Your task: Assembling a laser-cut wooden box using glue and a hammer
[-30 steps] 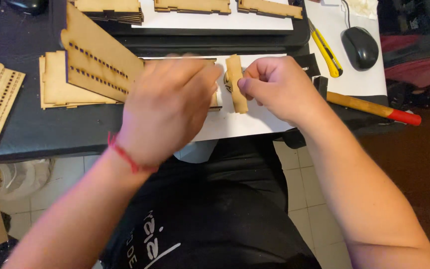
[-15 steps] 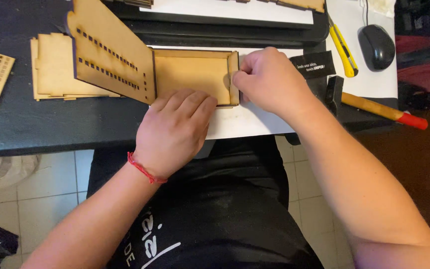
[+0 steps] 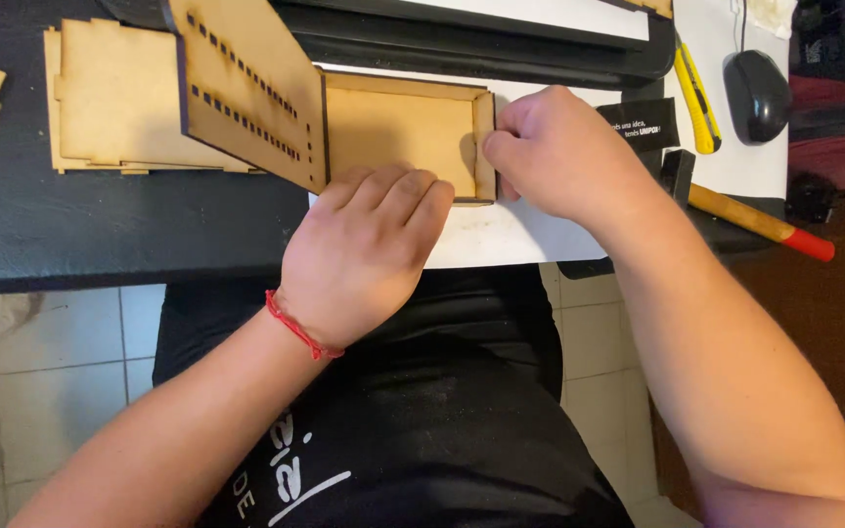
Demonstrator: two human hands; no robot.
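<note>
Wooden box (image 3: 398,132) on the white sheet (image 3: 511,235) at the tabletop (image 3: 100,235) edge, partly built: bottom, far wall and tall slotted panel (image 3: 246,88) up. Left hand (image 3: 369,249) pressed flat along the near edge, grasping nothing. Right hand (image 3: 564,156) pinching the short end wall (image 3: 484,147), seemingly not fully seated. Loose flat pieces (image 3: 119,98) left; hammer (image 3: 750,217) untouched.

Home hobby desk: laser-cut wooden panels (image 3: 139,98), hammer (image 3: 755,220), utility knife (image 3: 696,96), computer mouse (image 3: 757,81), tiled floor (image 3: 51,362).
</note>
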